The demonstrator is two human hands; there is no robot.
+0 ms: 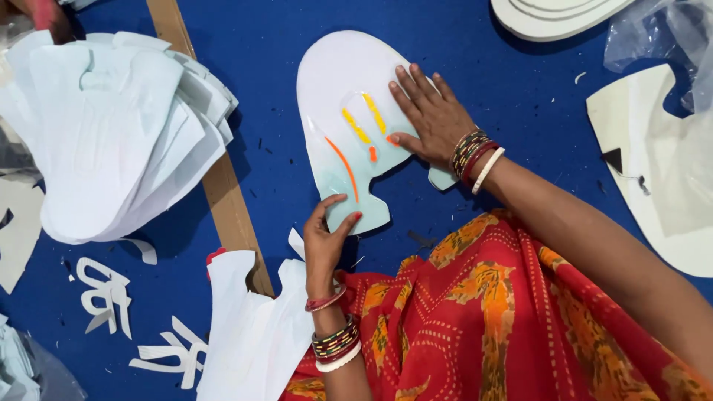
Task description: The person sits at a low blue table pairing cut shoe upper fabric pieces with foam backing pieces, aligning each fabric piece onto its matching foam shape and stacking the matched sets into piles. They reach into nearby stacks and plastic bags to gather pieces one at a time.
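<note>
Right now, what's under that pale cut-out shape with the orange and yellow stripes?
The pale cut-out shape lies on the blue surface. The right hand presses it flat; the left hand pinches its lower edge. Whatever lies directly beneath stays hidden.

Open blue cloth surface [267, 44] lay above the white hand-shaped cutout sheet [349, 82]. A heaped stack of pale paper cutouts [111, 134] and a slanting brown wooden strip [223, 186] closed off the left; a curved white board [653, 171] blocked the right.
</note>
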